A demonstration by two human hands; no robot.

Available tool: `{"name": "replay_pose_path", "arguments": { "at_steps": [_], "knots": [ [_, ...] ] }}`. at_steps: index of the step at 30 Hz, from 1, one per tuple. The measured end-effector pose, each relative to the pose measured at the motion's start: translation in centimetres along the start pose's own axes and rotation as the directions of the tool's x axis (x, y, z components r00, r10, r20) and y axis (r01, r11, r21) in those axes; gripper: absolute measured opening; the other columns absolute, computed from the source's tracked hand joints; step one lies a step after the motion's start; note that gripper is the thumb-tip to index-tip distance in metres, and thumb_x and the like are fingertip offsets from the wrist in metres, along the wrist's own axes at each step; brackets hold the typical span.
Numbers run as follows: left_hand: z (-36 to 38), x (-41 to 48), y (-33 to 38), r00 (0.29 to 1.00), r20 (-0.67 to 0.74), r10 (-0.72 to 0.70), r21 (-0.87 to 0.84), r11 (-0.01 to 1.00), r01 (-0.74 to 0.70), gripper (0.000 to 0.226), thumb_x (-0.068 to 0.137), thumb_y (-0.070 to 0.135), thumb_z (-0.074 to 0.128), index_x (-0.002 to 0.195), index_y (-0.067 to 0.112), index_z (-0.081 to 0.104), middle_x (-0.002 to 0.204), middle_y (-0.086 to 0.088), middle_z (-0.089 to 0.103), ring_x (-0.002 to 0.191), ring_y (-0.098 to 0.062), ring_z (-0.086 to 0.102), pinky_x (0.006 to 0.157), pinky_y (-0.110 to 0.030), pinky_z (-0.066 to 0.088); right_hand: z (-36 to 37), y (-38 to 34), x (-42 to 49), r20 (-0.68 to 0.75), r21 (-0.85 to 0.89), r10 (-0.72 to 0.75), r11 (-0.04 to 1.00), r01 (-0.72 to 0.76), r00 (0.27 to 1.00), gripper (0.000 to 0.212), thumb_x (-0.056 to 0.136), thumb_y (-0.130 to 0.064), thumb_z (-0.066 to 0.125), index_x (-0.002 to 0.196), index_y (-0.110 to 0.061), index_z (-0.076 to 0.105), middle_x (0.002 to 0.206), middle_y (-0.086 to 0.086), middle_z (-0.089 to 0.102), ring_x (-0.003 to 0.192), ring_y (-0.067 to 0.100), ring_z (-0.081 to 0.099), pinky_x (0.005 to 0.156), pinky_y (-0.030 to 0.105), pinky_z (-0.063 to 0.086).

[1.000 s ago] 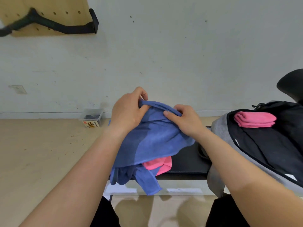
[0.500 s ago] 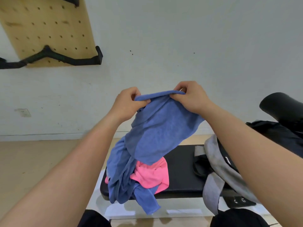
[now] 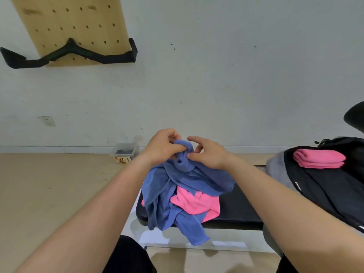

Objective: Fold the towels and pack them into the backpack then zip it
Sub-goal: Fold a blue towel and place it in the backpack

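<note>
A crumpled blue towel (image 3: 173, 190) hangs bunched over the black bench (image 3: 238, 207). My left hand (image 3: 163, 146) grips its gathered top. My right hand (image 3: 208, 154) pinches the same bunch from the right, index finger stretched out. An unfolded pink towel (image 3: 197, 203) lies on the bench, partly under the blue one. At the right stands the open grey and black backpack (image 3: 325, 186), and a folded pink towel (image 3: 319, 158) rests at its top.
A small clear plastic box (image 3: 124, 152) sits on the wooden floor by the white wall. A wooden pegboard (image 3: 69, 20) with a black bar handle (image 3: 69, 54) hangs at the upper left. A black rounded pad (image 3: 354, 117) shows at the right edge.
My hands have come down and closer together, and the blue towel's top edge, held spread out before, is now gathered into a bunch. The camera tilted down a little.
</note>
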State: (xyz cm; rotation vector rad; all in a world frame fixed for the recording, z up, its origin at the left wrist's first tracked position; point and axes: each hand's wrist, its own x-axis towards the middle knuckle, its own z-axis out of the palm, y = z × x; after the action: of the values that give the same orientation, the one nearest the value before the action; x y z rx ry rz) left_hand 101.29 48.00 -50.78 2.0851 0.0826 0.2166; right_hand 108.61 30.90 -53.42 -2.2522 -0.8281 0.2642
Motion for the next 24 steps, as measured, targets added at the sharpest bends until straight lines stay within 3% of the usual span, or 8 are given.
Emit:
{"name": "replay_pose_path", "arguments": {
  "at_steps": [3,5,7,9,13,16,19,24],
  "knots": [
    [-1.3,-0.5,-1.6,0.999,0.004,-0.034,-0.162,0.986,0.034,0.016,0.085,-0.003,0.068,0.094,0.008,0.061,0.09,-0.009,0.069,0.076,-0.014,0.068,0.071,-0.031,0.059,1.5,-0.7,1.5,0.03,-0.016,-0.068,0.998,0.068,0.997,0.019,0.088,-0.017,0.061,0.105,-0.014,0.069,0.09,0.011,0.07,0.08,0.022,0.061,0.082,0.038,0.051],
    [-2.1,-0.8,-3.3,0.996,-0.052,-0.078,-0.176,0.982,0.068,0.03,0.086,0.006,0.072,0.113,0.011,0.06,0.11,-0.006,0.068,0.096,-0.016,0.067,0.082,-0.032,0.057,1.5,-1.2,2.4,-0.068,-0.03,-0.089,0.996,0.087,0.994,0.01,0.087,-0.013,0.06,0.084,-0.005,0.065,0.084,0.017,0.068,0.081,0.032,0.061,0.08,0.045,0.05],
    [-2.4,-1.3,-5.6,0.989,-0.11,-0.102,0.04,0.993,0.107,0.054,0.08,0.02,0.081,0.126,0.017,0.053,0.121,0.002,0.06,0.11,-0.014,0.058,0.087,-0.027,0.047,0.7,-1.7,3.1,-0.163,0.019,-0.089,0.995,0.094,0.983,0.011,0.089,-0.009,0.057,0.084,0.0,0.06,0.082,0.018,0.064,0.077,0.033,0.056,0.073,0.039,0.047],
    [-2.1,-2.0,-7.7,0.99,-0.056,-0.128,0.199,0.971,0.136,0.069,0.075,0.03,0.085,0.133,0.019,0.05,0.118,0.008,0.055,0.109,-0.01,0.055,0.088,-0.025,0.042,-0.5,-2.5,3.6,-0.215,0.056,-0.069,0.995,0.083,0.974,0.014,0.093,-0.01,0.053,0.091,0.004,0.057,0.084,0.02,0.061,0.074,0.024,0.05,0.068,0.034,0.041],
    [-1.2,-2.8,-10.0,0.999,-0.003,-0.047,0.279,0.959,0.046,0.046,0.071,0.024,0.084,0.112,0.02,0.064,0.105,0.011,0.067,0.1,-0.007,0.063,0.086,-0.026,0.048,-3.9,-4.4,4.8,-0.329,0.09,-0.035,0.994,0.069,0.944,0.02,0.094,-0.017,0.048,0.099,0.002,0.055,0.09,0.021,0.061,0.082,0.034,0.058,0.078,0.048,0.053],
    [-1.0,-3.3,-10.0,0.997,-0.049,-0.056,0.267,0.961,0.067,0.054,0.071,0.024,0.081,0.121,0.02,0.061,0.113,0.013,0.065,0.106,-0.007,0.062,0.088,-0.023,0.047,-6.9,-6.5,4.8,-0.415,0.166,-0.03,0.98,0.108,0.909,0.02,0.088,-0.02,0.046,0.094,-0.004,0.056,0.095,0.024,0.063,0.093,0.044,0.062,0.075,0.06,0.055],
    [-0.9,-3.8,-9.8,0.993,-0.058,-0.105,0.273,0.955,0.117,0.062,0.072,0.039,0.079,0.128,0.023,0.057,0.12,0.01,0.065,0.108,-0.01,0.062,0.092,-0.033,0.052,-9.2,-8.6,4.5,-0.462,0.169,-0.051,0.975,0.145,0.886,0.015,0.089,-0.016,0.045,0.09,-0.011,0.059,0.096,0.018,0.066,0.096,0.041,0.064,0.078,0.057,0.056],
    [-0.5,-4.4,-8.6,0.984,-0.16,-0.084,0.324,0.937,0.133,0.031,0.081,0.041,0.074,0.098,0.022,0.055,0.085,0.01,0.06,0.077,-0.012,0.058,0.064,-0.028,0.043,-10.3,-10.6,3.8,-0.524,0.167,-0.07,0.969,0.182,0.849,0.019,0.089,-0.014,0.044,0.096,-0.005,0.06,0.085,0.01,0.06,0.078,0.023,0.056,0.076,0.04,0.054]
  ]
}}
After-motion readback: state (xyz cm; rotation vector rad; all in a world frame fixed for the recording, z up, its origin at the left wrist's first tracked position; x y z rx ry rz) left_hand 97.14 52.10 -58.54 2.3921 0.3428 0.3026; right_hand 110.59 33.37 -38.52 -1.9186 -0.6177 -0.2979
